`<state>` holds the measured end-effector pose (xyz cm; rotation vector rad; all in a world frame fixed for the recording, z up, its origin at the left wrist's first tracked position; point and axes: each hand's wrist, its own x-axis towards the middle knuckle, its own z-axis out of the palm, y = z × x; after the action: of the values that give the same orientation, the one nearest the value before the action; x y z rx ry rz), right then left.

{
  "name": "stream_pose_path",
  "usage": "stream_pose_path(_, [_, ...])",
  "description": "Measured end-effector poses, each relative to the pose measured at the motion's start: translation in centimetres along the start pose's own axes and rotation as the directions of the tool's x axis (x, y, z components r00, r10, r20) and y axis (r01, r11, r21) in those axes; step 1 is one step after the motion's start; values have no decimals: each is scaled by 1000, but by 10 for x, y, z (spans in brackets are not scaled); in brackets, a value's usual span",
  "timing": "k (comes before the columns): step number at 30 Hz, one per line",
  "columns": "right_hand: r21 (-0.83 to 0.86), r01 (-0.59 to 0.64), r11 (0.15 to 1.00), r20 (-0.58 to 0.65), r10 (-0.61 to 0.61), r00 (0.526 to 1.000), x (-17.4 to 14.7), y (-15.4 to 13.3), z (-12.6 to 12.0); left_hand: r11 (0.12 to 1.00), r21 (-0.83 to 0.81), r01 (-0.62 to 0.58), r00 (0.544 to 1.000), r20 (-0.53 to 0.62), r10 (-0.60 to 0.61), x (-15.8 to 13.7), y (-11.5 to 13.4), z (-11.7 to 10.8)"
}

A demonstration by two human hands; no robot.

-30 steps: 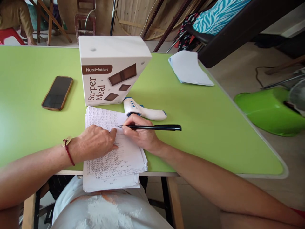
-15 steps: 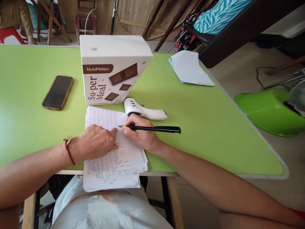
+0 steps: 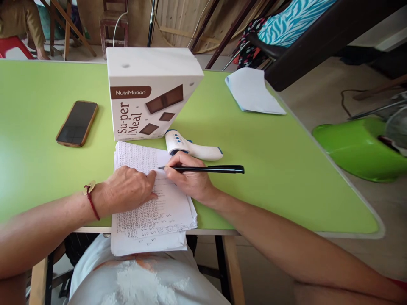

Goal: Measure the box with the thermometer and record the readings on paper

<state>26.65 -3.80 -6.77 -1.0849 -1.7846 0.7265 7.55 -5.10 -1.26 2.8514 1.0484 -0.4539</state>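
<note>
on the table (image 3: 270,178), the paper stack (image 3: 176,214) lies under both the left grip (image 3: 129,190) and the right grip (image 3: 189,176), its near end past the table's near edge, with the pen (image 3: 219,169) in the right grip and its tip toward the left grip. just beyond the right grip lies the thermometer (image 3: 205,151), the box (image 3: 133,99) stands beyond both grips, behind the paper stack, and the phone (image 3: 76,123) lies beyond the left grip and to its left. the loose paper (image 3: 252,91) lies well beyond the right grip, to its right, and the tub (image 3: 359,146) sits farther right, off the table's edge.
</note>
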Motion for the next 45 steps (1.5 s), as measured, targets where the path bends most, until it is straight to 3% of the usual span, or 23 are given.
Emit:
stream_pose_path(30, [-33, -5, 999, 47, 7, 999, 2, -3, -3, 1000, -6, 0, 1000, 1, 0, 1, -2, -2])
stream_pose_path(35, [-156, 46, 987, -17, -49, 999, 2, -13, -15, 1000, -16, 3, 1000, 19, -2, 0, 0, -3])
stream_pose_path(37, [-250, 95, 964, 8, -96, 995, 3, -15, -24, 999, -44, -20, 999, -27, 18, -1, -5, -2])
stream_pose_path(39, [-350, 166, 922, 49, -159, 986, 4, -15, -35, 992, -123, -27, 982, -187, 3, 0, -16, 1])
stream_pose_path(40, [-400, 204, 894, 82, -186, 979, 4, -15, -40, 981, -192, -21, 946, -321, -43, 2, -24, 1])
stream_pose_path(41, [-448, 237, 862, 126, -201, 971, 4, -14, -44, 960, -280, -25, 870, -480, -117, 4, -33, 2])
stream_pose_path(42, [-490, 266, 830, 179, -202, 963, 3, -14, -47, 925, -376, -50, 751, -625, -213, 6, -41, 1])
stream_pose_path(43, [-519, 296, 802, 238, -197, 951, 3, -13, -49, 888, -450, -95, 605, -735, -308, 7, -49, 0])
stream_pose_path(44, [-536, 323, 780, 295, -185, 937, 2, -12, -50, 858, -491, -151, 454, -806, -380, 8, -55, -2])
stream_pose_path(45, [-545, 346, 764, 345, -172, 923, 1, -11, -49, 838, -508, -202, 334, -840, -428, 6, -59, -5])
